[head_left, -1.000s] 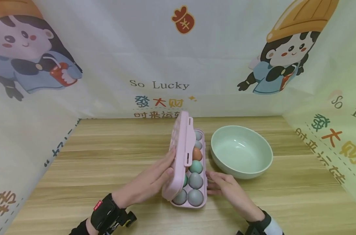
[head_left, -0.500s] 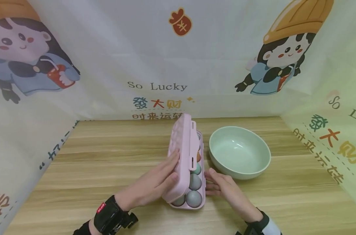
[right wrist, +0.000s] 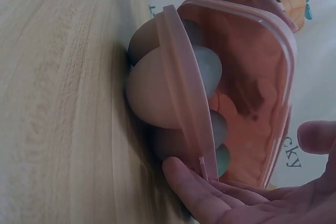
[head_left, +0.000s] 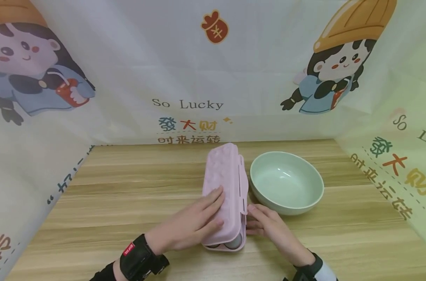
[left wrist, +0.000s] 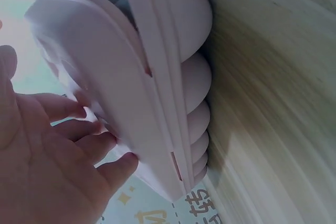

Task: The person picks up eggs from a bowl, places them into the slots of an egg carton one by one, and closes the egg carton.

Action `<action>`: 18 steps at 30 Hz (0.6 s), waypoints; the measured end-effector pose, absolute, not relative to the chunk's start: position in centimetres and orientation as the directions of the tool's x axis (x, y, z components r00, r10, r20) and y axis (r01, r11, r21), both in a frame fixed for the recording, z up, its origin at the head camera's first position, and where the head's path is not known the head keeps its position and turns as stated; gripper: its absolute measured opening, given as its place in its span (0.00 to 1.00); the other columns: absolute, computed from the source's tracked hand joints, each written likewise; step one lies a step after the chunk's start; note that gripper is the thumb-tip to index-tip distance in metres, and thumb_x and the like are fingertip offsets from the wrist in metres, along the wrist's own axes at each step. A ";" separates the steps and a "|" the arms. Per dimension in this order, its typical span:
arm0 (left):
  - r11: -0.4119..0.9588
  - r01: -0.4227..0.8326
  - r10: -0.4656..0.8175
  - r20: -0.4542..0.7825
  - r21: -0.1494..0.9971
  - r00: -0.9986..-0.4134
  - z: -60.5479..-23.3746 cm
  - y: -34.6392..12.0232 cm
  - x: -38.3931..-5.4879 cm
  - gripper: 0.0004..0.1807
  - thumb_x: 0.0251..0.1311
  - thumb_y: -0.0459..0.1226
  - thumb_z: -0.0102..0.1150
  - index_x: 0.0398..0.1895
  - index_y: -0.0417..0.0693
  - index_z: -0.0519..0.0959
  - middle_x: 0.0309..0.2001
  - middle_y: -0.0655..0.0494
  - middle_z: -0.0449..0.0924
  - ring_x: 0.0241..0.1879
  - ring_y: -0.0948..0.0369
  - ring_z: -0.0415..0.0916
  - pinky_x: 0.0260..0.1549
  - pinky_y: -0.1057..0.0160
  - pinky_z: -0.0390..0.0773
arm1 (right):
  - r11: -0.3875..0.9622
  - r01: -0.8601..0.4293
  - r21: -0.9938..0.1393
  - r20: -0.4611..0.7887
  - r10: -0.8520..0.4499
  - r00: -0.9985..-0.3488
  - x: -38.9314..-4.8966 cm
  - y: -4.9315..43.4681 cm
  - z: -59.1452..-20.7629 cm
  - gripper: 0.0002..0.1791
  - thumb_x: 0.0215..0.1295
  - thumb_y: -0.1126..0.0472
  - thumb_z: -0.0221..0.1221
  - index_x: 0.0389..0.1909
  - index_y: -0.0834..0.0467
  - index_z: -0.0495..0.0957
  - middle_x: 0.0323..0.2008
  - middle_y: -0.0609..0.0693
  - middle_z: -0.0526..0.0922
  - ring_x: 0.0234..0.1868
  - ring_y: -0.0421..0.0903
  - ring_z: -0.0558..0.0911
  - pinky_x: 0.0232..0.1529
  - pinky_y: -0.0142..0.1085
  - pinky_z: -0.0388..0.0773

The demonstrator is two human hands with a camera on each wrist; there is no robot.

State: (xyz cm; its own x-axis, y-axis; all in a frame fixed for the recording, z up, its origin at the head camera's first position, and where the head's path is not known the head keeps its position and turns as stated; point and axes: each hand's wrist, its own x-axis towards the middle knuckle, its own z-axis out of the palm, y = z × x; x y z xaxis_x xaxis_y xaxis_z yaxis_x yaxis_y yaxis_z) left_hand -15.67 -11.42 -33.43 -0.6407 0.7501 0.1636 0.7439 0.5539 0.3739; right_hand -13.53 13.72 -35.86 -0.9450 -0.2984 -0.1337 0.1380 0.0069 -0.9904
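A pink plastic egg box (head_left: 221, 168) stands lengthwise in the middle of the table, its hinged lid lowered with a gap along the near and right edges. Grey eggs (head_left: 235, 242) show through the gap at the near end; in the right wrist view a pale egg (right wrist: 209, 71) and several others sit in the bottom tray (right wrist: 184, 72). My left hand (head_left: 190, 223) presses on top of the lid with extended fingers. Against the tray's right side rest the fingers of my right hand (head_left: 273, 231). The far eggs are hidden beneath the lid.
A light green bowl (head_left: 286, 181) stands just right of the egg box, close to my right hand. The wood-grain table (head_left: 135, 171) is bordered at the back and sides by printed cloth walls (head_left: 262, 78).
The lid has swung down to the right under my left hand, covering most of the eggs. My right hand has stayed at the tray's side.
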 end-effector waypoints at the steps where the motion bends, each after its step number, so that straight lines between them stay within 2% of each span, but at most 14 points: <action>1: 0.552 0.752 0.756 0.164 0.361 -0.634 -33.5 -11.4 -15.7 0.36 0.73 0.58 0.28 0.75 0.46 0.47 0.75 0.53 0.37 0.72 0.57 0.40 0.65 0.58 0.47 | 0.008 0.135 -0.991 -0.132 -0.297 -0.946 -13.5 13.7 -35.8 0.34 0.74 0.48 0.47 0.62 0.75 0.60 0.54 0.66 0.72 0.49 0.56 0.79 0.48 0.44 0.74; 6: 0.544 0.770 0.772 0.161 0.333 -0.615 -33.9 -11.1 -15.7 0.36 0.74 0.57 0.27 0.75 0.44 0.49 0.75 0.52 0.39 0.72 0.56 0.40 0.65 0.57 0.46 | -0.001 0.141 -0.990 -0.135 -0.277 -0.952 -13.6 13.7 -35.9 0.34 0.73 0.50 0.49 0.66 0.72 0.55 0.53 0.66 0.73 0.48 0.55 0.79 0.47 0.44 0.75; 13: 0.538 0.797 0.796 0.145 0.275 -0.588 -34.0 -10.6 -15.7 0.35 0.74 0.56 0.26 0.73 0.41 0.54 0.74 0.48 0.44 0.72 0.52 0.41 0.65 0.53 0.44 | 0.074 0.150 -0.986 -0.161 -0.199 -0.967 -13.6 13.7 -36.3 0.38 0.64 0.53 0.61 0.67 0.64 0.54 0.55 0.65 0.73 0.50 0.52 0.79 0.45 0.42 0.76; 18: 0.550 0.796 0.797 0.129 0.252 -0.591 -34.5 -10.4 -15.7 0.35 0.74 0.56 0.26 0.73 0.42 0.55 0.73 0.49 0.46 0.72 0.53 0.41 0.66 0.53 0.43 | 0.088 0.132 -0.987 -0.148 -0.218 -0.965 -13.7 13.7 -36.6 0.37 0.63 0.56 0.61 0.66 0.67 0.56 0.56 0.67 0.72 0.51 0.53 0.78 0.44 0.41 0.76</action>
State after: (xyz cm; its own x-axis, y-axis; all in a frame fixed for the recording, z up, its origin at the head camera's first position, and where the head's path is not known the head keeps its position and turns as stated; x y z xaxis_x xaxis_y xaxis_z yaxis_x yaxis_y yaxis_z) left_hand -15.71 -10.36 -34.46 -0.5905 0.7967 0.1288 0.7965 0.5497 0.2520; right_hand -13.70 13.71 -36.55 -0.9647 -0.2176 -0.1485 0.1320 0.0883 -0.9873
